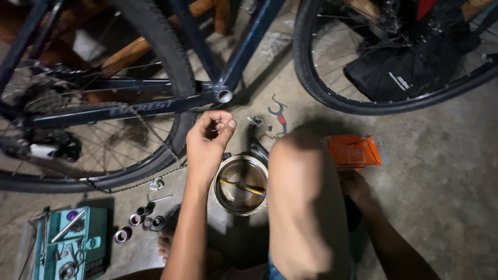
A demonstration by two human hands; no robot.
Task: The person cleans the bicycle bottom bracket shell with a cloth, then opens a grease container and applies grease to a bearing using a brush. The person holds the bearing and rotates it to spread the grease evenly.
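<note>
My left hand is raised with its fingers curled and thumb pressed to the fingertips; nothing shows between them. It hovers just below the open bottom bracket shell of a dark blue bicycle frame. A round metal bowl with dark liquid and a yellow-handled tool sits on the floor under my wrist. My bare knee hides most of my right hand, which rests against the underside of an orange box; its grip is hidden.
The rear wheel with a slack chain lies at left, a second wheel at upper right. A red-handled hook spanner lies beyond the bowl. Loose rings and cups sit beside a teal toolbox. The floor is bare concrete.
</note>
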